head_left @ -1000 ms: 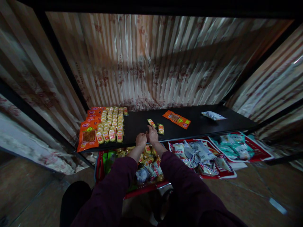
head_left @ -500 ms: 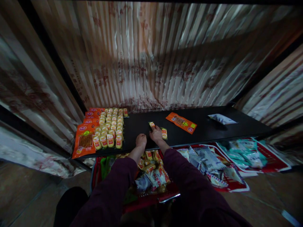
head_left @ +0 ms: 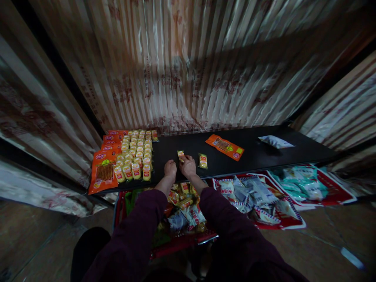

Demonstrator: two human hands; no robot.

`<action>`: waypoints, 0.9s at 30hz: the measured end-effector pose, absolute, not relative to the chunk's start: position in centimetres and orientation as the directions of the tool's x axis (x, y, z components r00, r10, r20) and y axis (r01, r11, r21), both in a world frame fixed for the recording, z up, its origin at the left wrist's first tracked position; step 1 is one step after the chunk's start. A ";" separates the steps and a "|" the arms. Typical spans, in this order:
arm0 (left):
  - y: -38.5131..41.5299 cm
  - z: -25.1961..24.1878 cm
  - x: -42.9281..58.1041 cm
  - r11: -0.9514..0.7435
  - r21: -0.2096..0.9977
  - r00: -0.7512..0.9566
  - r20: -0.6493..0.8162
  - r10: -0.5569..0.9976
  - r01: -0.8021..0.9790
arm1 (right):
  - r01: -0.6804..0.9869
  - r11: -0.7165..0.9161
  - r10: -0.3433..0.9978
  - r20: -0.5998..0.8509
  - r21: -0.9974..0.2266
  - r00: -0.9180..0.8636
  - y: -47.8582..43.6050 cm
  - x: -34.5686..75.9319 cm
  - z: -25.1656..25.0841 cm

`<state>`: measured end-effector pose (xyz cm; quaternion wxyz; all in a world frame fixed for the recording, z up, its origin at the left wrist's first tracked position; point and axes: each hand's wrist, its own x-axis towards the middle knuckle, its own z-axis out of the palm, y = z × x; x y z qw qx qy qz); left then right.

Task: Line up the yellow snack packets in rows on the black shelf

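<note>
Over the black shelf [head_left: 190, 144], my right hand [head_left: 188, 167] pinches a small snack cake [head_left: 180, 154] in a clear and yellow wrapper. Close beside it on the left, my left hand [head_left: 170, 170] is closed, and its fingers hide whatever may be inside. Another wrapped snack cake [head_left: 202, 161] lies by itself just right of my right hand. Rows of the same snack cakes [head_left: 136, 171] stand packed together toward the shelf's left end. Along their left side are several orange snack packets [head_left: 103, 171], overlapping one another.
A lone orange packet [head_left: 225, 147] and a silvery white packet [head_left: 275, 141] lie farther right. Below the shelf's front edge are red baskets [head_left: 299, 223] of packaged snacks, one under my forearms. Corrugated sheeting [head_left: 182, 70] closes off the back.
My right hand has shifted left with the snack cake, away from the cake lying on the shelf. My left hand has moved slightly left in view and stays closed.
</note>
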<state>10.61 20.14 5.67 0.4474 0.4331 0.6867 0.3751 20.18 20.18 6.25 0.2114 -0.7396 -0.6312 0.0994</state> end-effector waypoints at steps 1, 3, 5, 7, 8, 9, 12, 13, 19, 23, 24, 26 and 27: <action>20.0 5.7 10.5 0.356 0.907 -0.232 -0.306 0.923 0.223 | 0.886 -0.101 0.975 0.134 -0.452 0.179 20.1 20.0 6.0; 19.8 5.9 10.5 0.377 0.914 -0.242 -0.336 0.910 0.148 | 0.872 -0.064 0.974 0.161 -0.485 0.161 19.9 19.8 5.6; 19.6 6.2 10.4 0.379 0.921 -0.242 -0.349 0.905 0.091 | 0.852 -0.017 0.975 0.181 -0.523 0.130 19.6 19.5 5.2; 19.4 6.4 10.4 0.368 0.929 -0.222 -0.351 0.910 0.039 | 0.829 0.028 0.977 0.191 -0.559 0.096 19.4 19.2 5.0; 19.3 6.4 10.4 0.362 0.932 -0.206 -0.351 0.913 0.013 | 0.816 0.042 0.977 0.195 -0.577 0.088 19.2 19.1 5.0; 19.2 6.5 10.4 0.358 0.934 -0.192 -0.354 0.915 -0.014 | 0.802 0.049 0.976 0.199 -0.596 0.089 19.0 18.9 5.0; 18.9 6.6 10.3 0.345 0.933 -0.196 -0.359 0.912 -0.103 | 0.750 0.045 0.969 0.213 -0.659 0.129 18.4 18.5 5.0; 18.8 6.6 10.2 0.339 0.931 -0.212 -0.362 0.908 -0.135 | 0.729 0.041 0.965 0.215 -0.683 0.147 18.1 18.4 5.0; 18.0 7.3 9.8 0.318 0.889 -0.246 -0.405 0.881 -0.328 | 0.564 0.015 0.950 0.188 -0.826 0.249 17.4 17.9 4.5; 17.6 7.7 9.7 0.288 0.861 -0.265 -0.420 0.868 -0.420 | 0.429 0.044 0.935 0.188 -0.902 0.300 17.5 17.5 4.1; 17.5 7.8 9.7 0.284 0.857 -0.271 -0.422 0.865 -0.431 | 0.401 0.051 0.934 0.185 -0.915 0.305 17.5 17.3 4.1; 17.4 7.9 9.5 0.266 0.857 -0.278 -0.413 0.867 -0.442 | 0.349 0.066 0.933 0.182 -0.935 0.312 17.5 17.1 4.0; 17.3 7.9 9.4 0.258 0.858 -0.278 -0.405 0.871 -0.443 | 0.320 0.075 0.930 0.182 -0.944 0.318 17.5 17.0 3.9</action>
